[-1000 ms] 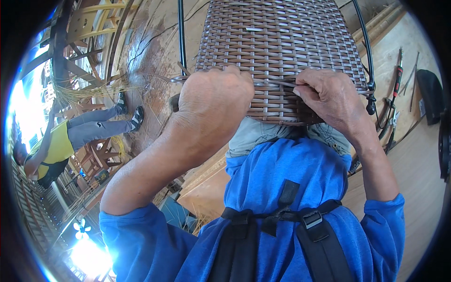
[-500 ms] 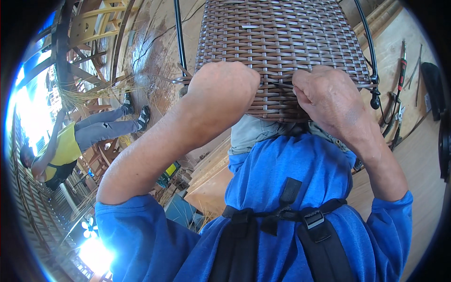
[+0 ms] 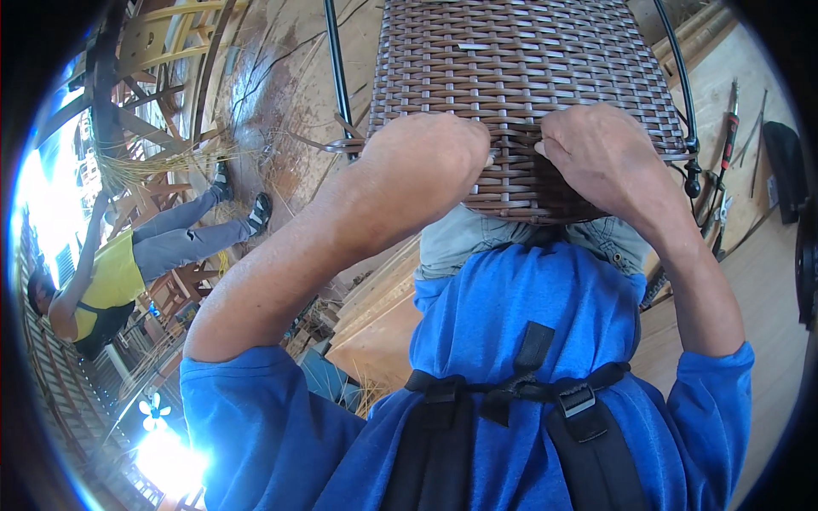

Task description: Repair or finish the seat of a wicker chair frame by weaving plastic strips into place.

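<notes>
A brown wicker panel (image 3: 520, 81) of flat woven strands lies before me, its near edge against my lap. Both my hands rest on its near part, knuckles up. My left hand (image 3: 430, 153) is closed, fingers curled down at the weave, thumb tip just showing. My right hand (image 3: 601, 157) is closed too, its thumb and finger pinched at the same row. Between them runs a dark wicker strand (image 3: 515, 146), at which both hands grip; their fingertips are mostly hidden. Loose strand ends (image 3: 328, 145) stick out past the panel's left side.
Black metal rods (image 3: 336, 68) flank the panel. To the right, a red-and-black handled tool (image 3: 730, 128), pliers (image 3: 722, 211) and a black object (image 3: 782, 157) lie on a wooden surface. A person in a yellow top (image 3: 111, 268) is at far left, near wooden frames (image 3: 170, 43).
My right hand's fingers have shifted slightly, and my left hand has moved a little right. The panel sits slightly further right in view. The person at left has shifted somewhat.
</notes>
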